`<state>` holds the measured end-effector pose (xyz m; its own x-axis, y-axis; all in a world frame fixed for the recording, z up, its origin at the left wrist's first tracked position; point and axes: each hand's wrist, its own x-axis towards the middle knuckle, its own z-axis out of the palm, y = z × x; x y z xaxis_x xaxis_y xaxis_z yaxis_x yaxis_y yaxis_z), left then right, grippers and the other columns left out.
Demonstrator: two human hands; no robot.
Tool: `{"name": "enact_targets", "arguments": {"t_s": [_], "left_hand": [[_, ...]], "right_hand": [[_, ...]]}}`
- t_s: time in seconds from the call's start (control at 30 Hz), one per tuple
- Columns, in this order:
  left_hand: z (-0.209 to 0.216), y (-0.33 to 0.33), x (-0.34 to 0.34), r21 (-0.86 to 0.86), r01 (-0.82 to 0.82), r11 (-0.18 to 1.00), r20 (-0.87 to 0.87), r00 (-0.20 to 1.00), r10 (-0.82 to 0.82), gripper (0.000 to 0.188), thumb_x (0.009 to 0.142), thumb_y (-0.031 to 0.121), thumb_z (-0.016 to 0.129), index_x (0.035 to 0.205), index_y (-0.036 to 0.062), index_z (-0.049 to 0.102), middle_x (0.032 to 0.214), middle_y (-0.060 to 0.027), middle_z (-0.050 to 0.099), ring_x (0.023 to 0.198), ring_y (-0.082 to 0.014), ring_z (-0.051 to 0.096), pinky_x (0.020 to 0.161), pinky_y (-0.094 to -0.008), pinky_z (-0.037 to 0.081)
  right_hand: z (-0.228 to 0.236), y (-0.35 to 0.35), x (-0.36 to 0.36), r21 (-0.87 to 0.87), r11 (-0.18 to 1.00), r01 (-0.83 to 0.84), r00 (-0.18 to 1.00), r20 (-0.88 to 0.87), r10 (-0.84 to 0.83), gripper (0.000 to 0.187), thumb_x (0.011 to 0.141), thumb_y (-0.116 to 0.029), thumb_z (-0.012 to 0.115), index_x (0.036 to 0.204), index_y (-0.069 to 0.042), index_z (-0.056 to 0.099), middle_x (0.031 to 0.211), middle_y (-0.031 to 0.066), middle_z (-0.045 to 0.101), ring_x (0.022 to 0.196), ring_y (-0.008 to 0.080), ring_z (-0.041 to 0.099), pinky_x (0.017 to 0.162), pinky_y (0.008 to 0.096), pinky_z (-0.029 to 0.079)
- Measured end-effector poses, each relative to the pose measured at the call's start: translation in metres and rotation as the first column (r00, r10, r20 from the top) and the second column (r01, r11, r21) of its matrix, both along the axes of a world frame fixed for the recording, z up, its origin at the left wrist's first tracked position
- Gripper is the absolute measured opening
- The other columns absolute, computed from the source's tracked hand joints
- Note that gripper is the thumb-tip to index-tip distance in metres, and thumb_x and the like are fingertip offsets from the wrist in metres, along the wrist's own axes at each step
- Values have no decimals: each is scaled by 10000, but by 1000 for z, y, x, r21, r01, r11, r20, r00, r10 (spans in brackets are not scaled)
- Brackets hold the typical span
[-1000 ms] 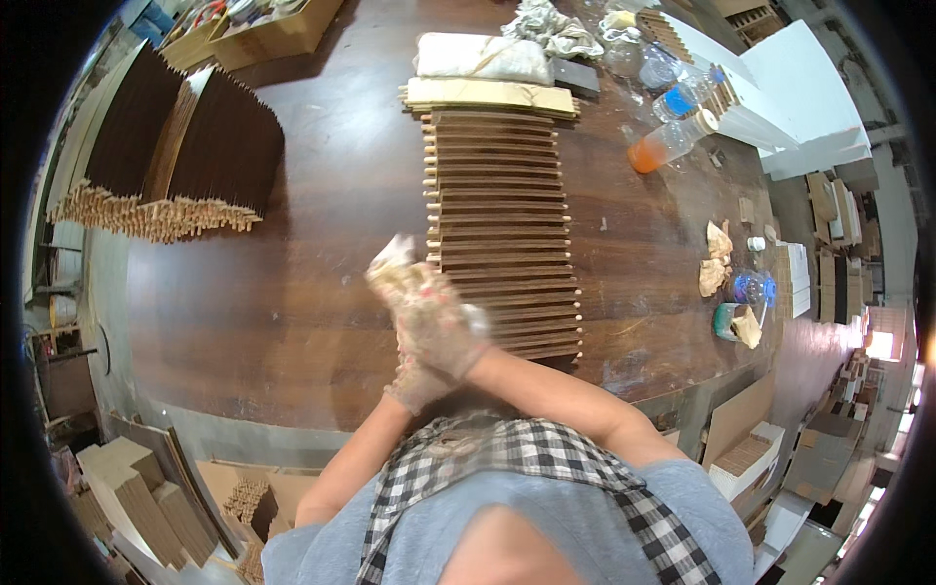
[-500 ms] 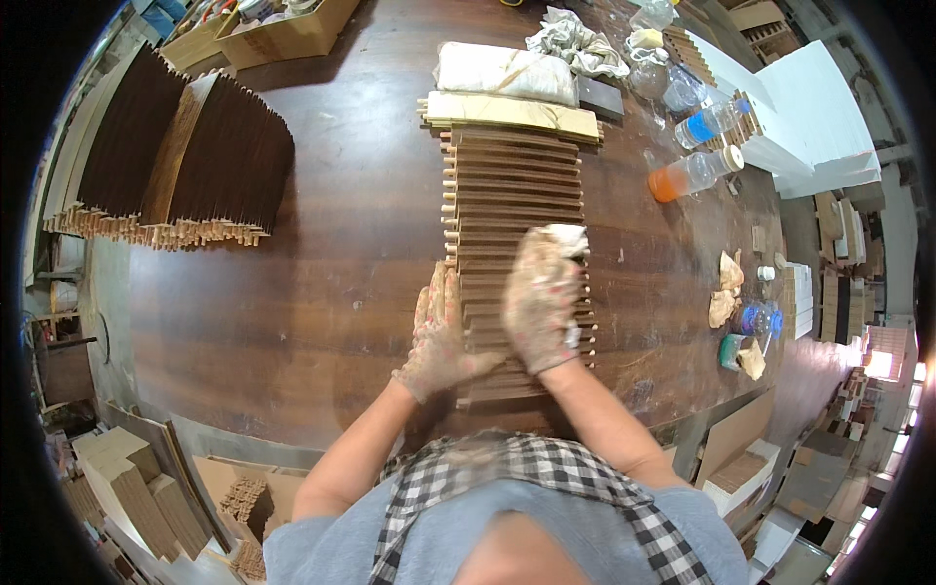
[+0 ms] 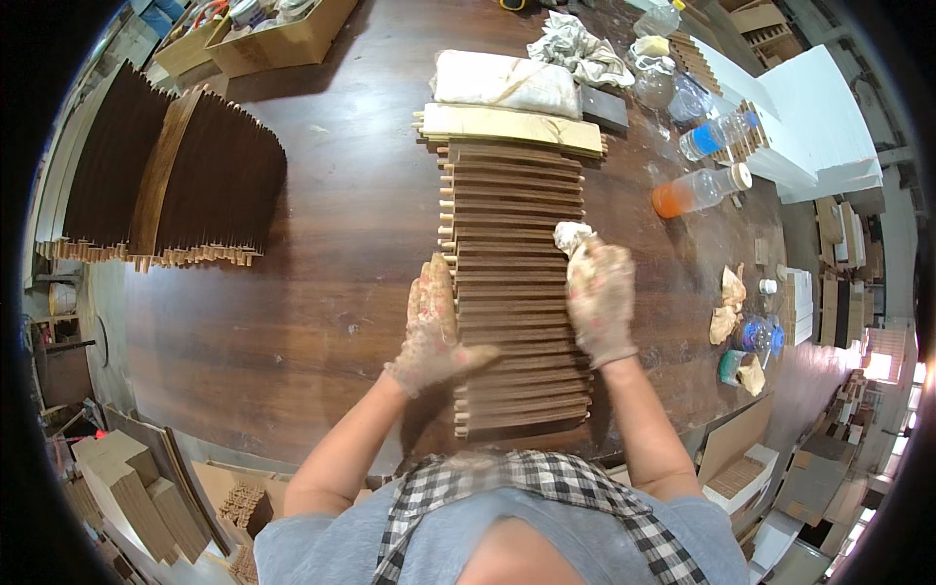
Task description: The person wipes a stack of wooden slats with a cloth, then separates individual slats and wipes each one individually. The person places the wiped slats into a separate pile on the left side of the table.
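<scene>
Currently, wiping appears in hand: the right hand (image 3: 602,300) grips a crumpled white cloth (image 3: 571,236) at the right edge of the row of narrow brown wooden strips (image 3: 522,294) on the dark-brown wooden table (image 3: 312,341). Further strokes require steady strips; the left hand (image 3: 431,330) lies open along their left edge. A flat pale-yellow board (image 3: 512,127) obstructs the far end.

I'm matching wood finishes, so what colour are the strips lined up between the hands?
The strips are brown; the head view shows them best.

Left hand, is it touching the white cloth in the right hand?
Apart: the head view shows wooden strips across the gap between left hand and white cloth.
</scene>
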<state>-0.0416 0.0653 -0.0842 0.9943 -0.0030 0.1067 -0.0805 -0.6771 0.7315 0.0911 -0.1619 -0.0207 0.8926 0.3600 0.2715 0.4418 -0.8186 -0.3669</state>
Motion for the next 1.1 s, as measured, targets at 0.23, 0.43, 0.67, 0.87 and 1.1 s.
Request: {"name": "enact_targets", "arguments": {"t_s": [0.23, 0.43, 0.67, 0.87, 1.1], "left_hand": [[5, 2, 4, 181, 115, 977, -15, 993, -114, 1126, 784, 496, 787, 1555, -49, 174, 1599, -299, 194, 1487, -448, 198, 1231, -519, 118], [14, 11, 10, -49, -70, 996, 119, 990, 76, 1276, 667, 449, 899, 1519, -138, 152, 1590, -343, 176, 1496, -444, 200, 1209, -509, 234], [24, 14, 36, -39, 24, 999, -130, 991, -29, 1381, 693, 556, 829, 1528, -156, -10, 1591, -387, 78, 1506, -511, 42, 1237, -528, 75], [-25, 30, 15, -462, 115, 879, -303, 911, -279, 974, 844, 368, 769, 1558, 20, 204, 1598, -202, 251, 1480, -336, 256, 1222, -473, 224], [11, 37, 65, -234, -29, 972, 59, 997, 44, 1474, 650, 654, 824, 1539, -111, -69, 1613, -346, 34, 1526, -434, 32, 1246, -473, 128]], "right_hand": [[-8, 128, -45, -154, 926, -345, 902, 216, 373, 444, 876, -195, 614, 1253, 41, 594, 1103, 156, 574, 957, 269, 510, 837, 394, 454], [43, 77, 4, 412, 851, -327, 940, 239, 245, 328, 832, -297, 758, 1045, -57, 684, 959, 116, 643, 960, 269, 591, 837, 430, 480], [-11, 72, 17, -340, 940, 32, 859, 490, 148, 178, 906, -148, 548, 998, -10, 614, 902, 138, 556, 786, 240, 515, 625, 354, 473], [17, 186, -14, 163, 781, -603, 749, -221, 625, 348, 892, -213, 652, 1206, -62, 642, 1147, 147, 645, 1024, 285, 617, 900, 414, 492], [53, 42, 62, 326, 941, -87, 991, 121, 50, 251, 845, -306, 742, 910, -83, 645, 993, 117, 576, 986, 240, 554, 868, 413, 500]]}}
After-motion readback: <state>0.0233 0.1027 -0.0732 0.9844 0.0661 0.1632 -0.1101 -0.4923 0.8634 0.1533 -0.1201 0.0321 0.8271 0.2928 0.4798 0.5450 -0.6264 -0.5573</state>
